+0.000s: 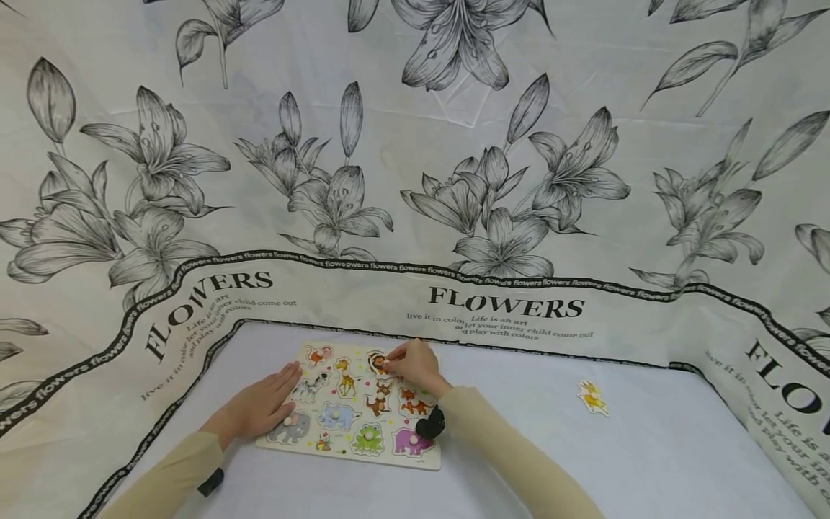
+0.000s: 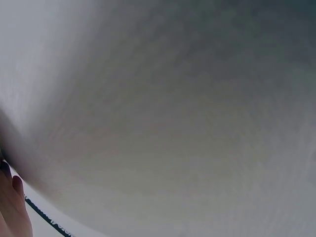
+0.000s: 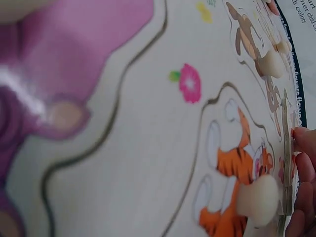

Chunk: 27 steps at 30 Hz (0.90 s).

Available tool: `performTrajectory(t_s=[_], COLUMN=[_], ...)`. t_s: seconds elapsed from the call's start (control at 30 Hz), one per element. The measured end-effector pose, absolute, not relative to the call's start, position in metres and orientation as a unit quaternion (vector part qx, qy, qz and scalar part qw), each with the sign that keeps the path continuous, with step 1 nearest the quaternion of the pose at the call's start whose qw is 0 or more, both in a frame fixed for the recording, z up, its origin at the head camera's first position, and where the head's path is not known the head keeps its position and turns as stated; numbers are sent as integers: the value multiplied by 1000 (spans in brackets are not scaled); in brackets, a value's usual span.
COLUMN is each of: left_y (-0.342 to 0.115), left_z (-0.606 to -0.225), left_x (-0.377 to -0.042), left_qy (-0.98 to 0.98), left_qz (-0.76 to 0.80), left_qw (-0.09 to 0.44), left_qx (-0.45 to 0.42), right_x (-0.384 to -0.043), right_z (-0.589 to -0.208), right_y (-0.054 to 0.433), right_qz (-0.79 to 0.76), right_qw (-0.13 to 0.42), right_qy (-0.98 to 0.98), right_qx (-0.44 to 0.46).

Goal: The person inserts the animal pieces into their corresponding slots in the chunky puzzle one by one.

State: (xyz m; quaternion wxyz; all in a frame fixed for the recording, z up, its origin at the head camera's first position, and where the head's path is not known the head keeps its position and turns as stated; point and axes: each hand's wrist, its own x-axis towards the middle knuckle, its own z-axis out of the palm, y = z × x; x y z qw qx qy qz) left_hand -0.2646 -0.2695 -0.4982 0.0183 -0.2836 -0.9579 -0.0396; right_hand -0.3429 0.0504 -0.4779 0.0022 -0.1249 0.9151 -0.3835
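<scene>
A wooden peg puzzle board [image 1: 389, 460] with animal pieces lies on the white-covered table. My right hand [image 1: 416, 365] pinches the lion piece [image 1: 377, 363] near the board's far edge. In the right wrist view, its fingertips [image 3: 302, 134] grip a thin wooden piece that stands edge-on to the camera. My left hand [image 1: 262, 402] rests on the board's left side with straight fingers, beside the zebra [image 1: 311, 387] and the grey elephant [image 1: 293, 427]. Mostly a blurred sleeve [image 2: 163, 148] fills the left wrist view, with some fingers [image 2: 15, 207] at its lower left corner.
A loose yellow animal piece [image 1: 591, 397] lies on the table right of the board. The giraffe [image 1: 346, 379], the tiger [image 3: 229, 170], the frog [image 1: 368, 437] and the purple hippo [image 1: 411, 442] sit on the board. Behind the table hangs a flower-printed cloth [image 1: 363, 295].
</scene>
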Motion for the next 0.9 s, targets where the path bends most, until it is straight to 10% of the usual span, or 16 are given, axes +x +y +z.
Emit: performTrajectory(t_s=[0.9], left_y=[-270], left_z=[-497], left_x=[-266], left_qy=[-959], left_qz=[-43], left_qw=[5], left_qx=[-279], right_x=[-350], right_z=[-481], right_y=[36], right_qz=[-350], right_qw=[-19], right_qy=[930], right_qx=[-110])
